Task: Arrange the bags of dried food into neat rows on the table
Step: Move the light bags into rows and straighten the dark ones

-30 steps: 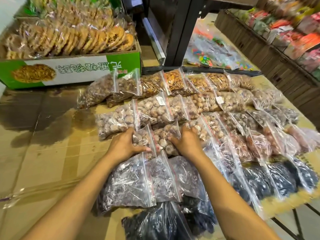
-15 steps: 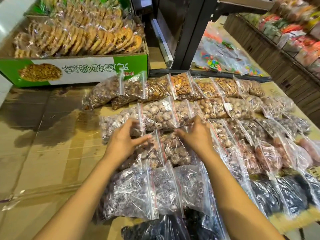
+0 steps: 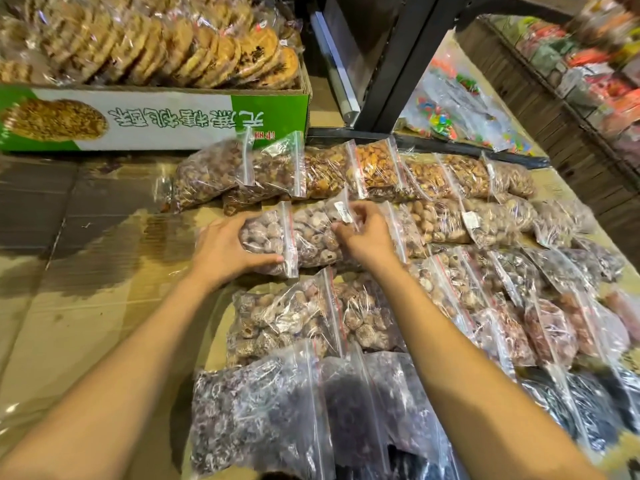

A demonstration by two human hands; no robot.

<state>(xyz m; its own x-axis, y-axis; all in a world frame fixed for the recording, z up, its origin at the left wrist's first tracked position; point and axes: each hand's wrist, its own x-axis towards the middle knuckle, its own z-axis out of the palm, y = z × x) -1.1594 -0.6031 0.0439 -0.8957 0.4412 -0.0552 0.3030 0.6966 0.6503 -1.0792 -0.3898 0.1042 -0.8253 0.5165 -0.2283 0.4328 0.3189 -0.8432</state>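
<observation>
While clasping the end bag (image 3: pixel 263 233) in the left grip (image 3: pixel 221 247) and pinching its neighbour (image 3: pixel 311 237) in the right grip (image 3: pixel 363 237), square both up.

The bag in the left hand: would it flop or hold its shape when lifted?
Probably floppy: the bag is thin clear film, crinkled where the left hand grips it. Likely light for its size, its dried lumps packed loosely. The glossy film may slip, like the neighbouring bag the right hand pinches.
</observation>
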